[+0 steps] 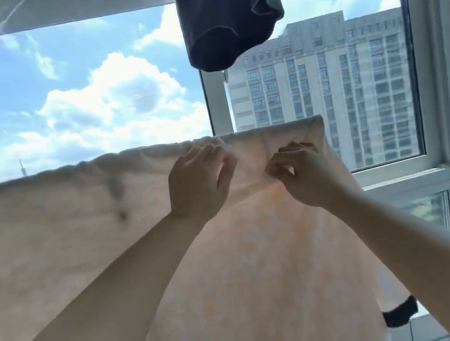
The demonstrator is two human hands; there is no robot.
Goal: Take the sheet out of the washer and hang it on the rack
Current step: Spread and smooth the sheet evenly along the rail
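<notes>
The sheet (56, 233) hangs over a hidden bar, its long top edge running left to right, and the left hand (197, 185) and right hand (301, 175) pinch it near the right end.

No text, label, brand, number or sign can be read anywhere in this view, neither on the hanging fabric nor on the building outside the window
</notes>
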